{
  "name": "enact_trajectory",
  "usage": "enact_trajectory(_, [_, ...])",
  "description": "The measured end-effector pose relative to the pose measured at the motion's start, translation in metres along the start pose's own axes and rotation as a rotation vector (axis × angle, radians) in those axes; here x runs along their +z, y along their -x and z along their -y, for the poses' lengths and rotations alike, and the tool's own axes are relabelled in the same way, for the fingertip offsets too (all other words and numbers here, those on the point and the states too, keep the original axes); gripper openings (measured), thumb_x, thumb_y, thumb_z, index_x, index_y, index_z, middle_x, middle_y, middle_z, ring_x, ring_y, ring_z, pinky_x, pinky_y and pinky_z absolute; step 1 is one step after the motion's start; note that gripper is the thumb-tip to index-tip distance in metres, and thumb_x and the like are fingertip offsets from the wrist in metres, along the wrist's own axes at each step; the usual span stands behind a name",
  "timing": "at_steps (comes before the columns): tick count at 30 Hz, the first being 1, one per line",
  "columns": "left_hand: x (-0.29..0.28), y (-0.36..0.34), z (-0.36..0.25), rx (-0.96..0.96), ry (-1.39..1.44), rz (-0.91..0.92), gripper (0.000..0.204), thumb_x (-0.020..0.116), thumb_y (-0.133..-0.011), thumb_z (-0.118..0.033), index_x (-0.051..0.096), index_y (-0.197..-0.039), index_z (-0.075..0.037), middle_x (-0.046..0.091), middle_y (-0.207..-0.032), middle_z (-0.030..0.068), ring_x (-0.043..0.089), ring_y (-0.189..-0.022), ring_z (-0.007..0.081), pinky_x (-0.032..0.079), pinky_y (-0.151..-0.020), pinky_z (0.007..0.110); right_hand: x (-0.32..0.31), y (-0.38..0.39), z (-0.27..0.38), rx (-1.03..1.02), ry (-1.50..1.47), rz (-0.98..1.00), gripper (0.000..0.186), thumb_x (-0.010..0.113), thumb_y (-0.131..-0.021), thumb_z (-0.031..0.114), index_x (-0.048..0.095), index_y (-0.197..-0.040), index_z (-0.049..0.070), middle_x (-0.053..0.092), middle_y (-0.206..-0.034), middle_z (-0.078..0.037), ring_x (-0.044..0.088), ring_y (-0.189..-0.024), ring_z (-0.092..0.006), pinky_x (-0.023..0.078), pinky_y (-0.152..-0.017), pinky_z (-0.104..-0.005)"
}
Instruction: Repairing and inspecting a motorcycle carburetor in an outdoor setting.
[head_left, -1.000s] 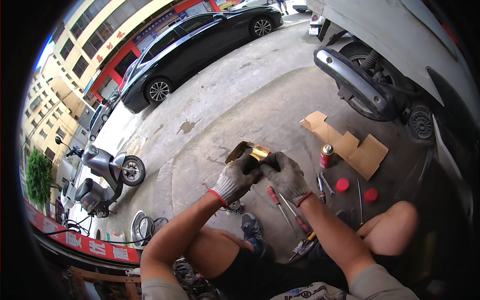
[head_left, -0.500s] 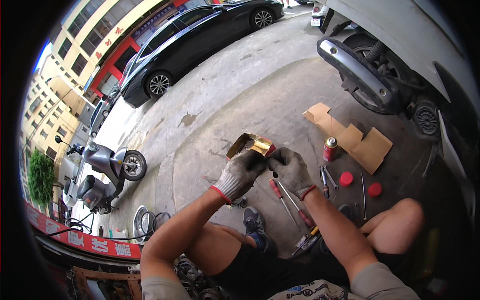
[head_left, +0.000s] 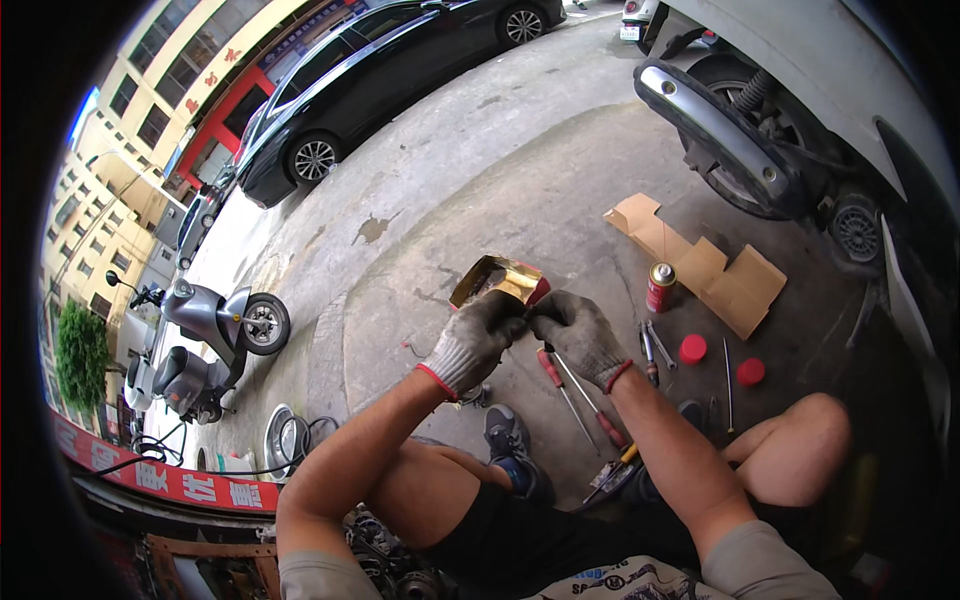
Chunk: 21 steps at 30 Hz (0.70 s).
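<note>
My left hand [head_left: 477,340] and my right hand [head_left: 578,338] wear grey, dirt-stained work gloves with red cuff edges. Their fingertips meet in front of me, both closed. Whatever is pinched between them is too small and dark to make out. Just beyond my hands an opened small box [head_left: 497,281], gold inside and red outside, lies on the ground. Two red-handled screwdrivers [head_left: 549,366] lie below my right hand. To its right are a socket wrench [head_left: 649,352] and a spanner [head_left: 661,344].
A red spray can [head_left: 660,287] stands beside flattened cardboard [head_left: 728,275]. Two red caps [head_left: 692,349] and a thin metal rod [head_left: 728,388] are on the right. A scooter's wheel and silver-trimmed exhaust [head_left: 712,138] stand at upper right. Another scooter [head_left: 215,335] is parked left, a black car [head_left: 390,70] beyond.
Both gloved hands stay together at nearly the same spot, with the left one turned slightly. The whole view has shifted a little; nothing else has visibly moved.
</note>
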<state>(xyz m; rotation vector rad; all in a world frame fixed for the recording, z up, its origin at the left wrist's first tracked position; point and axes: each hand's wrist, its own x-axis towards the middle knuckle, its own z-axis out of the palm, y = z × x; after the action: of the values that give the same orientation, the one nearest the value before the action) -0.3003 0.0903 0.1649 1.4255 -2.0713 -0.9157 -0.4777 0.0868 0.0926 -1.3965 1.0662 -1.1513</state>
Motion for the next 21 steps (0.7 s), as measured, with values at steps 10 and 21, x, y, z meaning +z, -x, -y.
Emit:
enact_trajectory(10, [0.002, -0.005, -0.005, -0.118, 0.079, 0.011, 0.017, 0.057, -0.092, 0.001, 0.061, -0.109, 0.002, 0.063, -0.088, 0.0045, 0.053, -0.072, 0.0105, 0.047, -0.066, 0.026, 0.002, 0.005, 0.002, 0.099, -0.066, 0.035, 0.027, 0.065, -0.089, 0.028, 0.067, -0.099, 0.003, 0.07, -0.088, -0.013, 0.068, -0.082, -0.0227, 0.052, -0.075, -0.0361])
enact_trajectory(21, [-0.018, 0.002, 0.006, -0.22, 0.049, -0.044, 0.021, 0.057, -0.094, -0.016, 0.063, -0.108, -0.003, 0.06, -0.079, 0.0012, 0.052, -0.068, 0.0086, 0.044, -0.061, 0.025, -0.101, -0.013, -0.058, 0.272, -0.357, -0.271, 0.019, 0.064, -0.092, 0.019, 0.067, -0.098, 0.001, 0.066, -0.083, -0.004, 0.059, -0.066, -0.0109, 0.051, -0.065, -0.0241])
